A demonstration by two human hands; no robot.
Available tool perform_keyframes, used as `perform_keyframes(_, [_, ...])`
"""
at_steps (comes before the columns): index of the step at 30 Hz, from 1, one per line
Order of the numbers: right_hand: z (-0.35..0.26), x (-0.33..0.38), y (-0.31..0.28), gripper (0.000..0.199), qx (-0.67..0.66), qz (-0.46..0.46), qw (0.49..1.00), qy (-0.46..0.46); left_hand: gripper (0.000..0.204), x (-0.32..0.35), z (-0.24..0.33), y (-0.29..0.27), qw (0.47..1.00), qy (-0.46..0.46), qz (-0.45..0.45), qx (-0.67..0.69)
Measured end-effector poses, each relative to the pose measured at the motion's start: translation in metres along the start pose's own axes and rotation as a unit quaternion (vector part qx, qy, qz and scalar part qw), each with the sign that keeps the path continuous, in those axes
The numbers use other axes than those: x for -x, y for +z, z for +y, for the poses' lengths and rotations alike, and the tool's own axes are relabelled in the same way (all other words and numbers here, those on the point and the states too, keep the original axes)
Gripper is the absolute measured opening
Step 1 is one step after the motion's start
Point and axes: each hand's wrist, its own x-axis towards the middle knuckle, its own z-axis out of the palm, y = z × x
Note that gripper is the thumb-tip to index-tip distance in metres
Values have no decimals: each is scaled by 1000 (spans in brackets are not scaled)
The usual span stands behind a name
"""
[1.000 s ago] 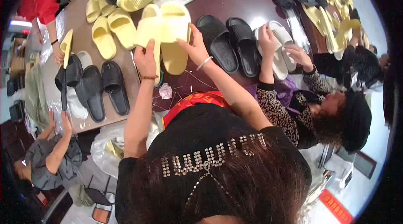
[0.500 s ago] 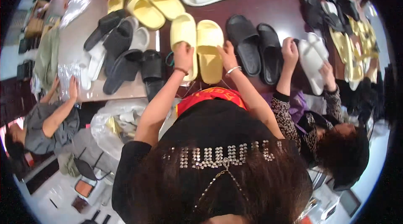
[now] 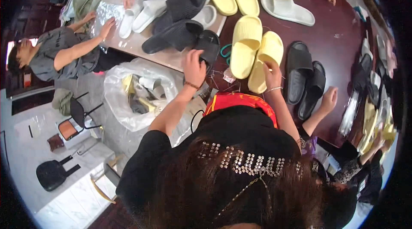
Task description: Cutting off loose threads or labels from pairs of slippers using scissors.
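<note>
The person's left hand (image 3: 194,69) is reaching out over the edge of the counter (image 3: 339,40), and its fingers (image 3: 192,55) are curling onto the near end of a black slipper (image 3: 209,46); they are touching it, but whether they are truly gripping it is not clear from this angle. A thin bracelet is sitting on that wrist. The right hand (image 3: 272,73) is resting on the heel end of a pale yellow slipper (image 3: 266,59), its fingers (image 3: 267,63) pressing down on the sole rather than closing around it. A second yellow slipper (image 3: 245,44) is lying just beside the first, on the left-hand side of the right fingers, the two touching along their length and pointing away from the person.

Between the two hands, a small crumpled tag (image 3: 228,75) and a teal loop (image 3: 225,50) are lying on the dark counter. Beyond the left fingers, a heap of dark grey slippers (image 3: 178,31) is piling up on the lighter part of the counter, with white slippers (image 3: 148,12) further out. To the right of the right fingers, a black pair (image 3: 304,76) is lying side by side, and another person's hand (image 3: 329,99) is reaching in next to it. Below the left forearm, a clear plastic bag (image 3: 137,96) is sitting open on the floor. Another person in a grey shirt (image 3: 64,53) is leaning on the far-left end of the counter.
</note>
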Motion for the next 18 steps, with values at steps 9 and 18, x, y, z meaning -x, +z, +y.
perform_keyframes(9, [21, -16, 11, 28, 193, 3, 972, -131, 78, -18, -45, 12, 975, -132, 96, -151])
perform_keyframes(18, [8, -20, 12, 37, 251, 44, 958, -134, 67, -62, -32, 29, 995, 4, -39, -90])
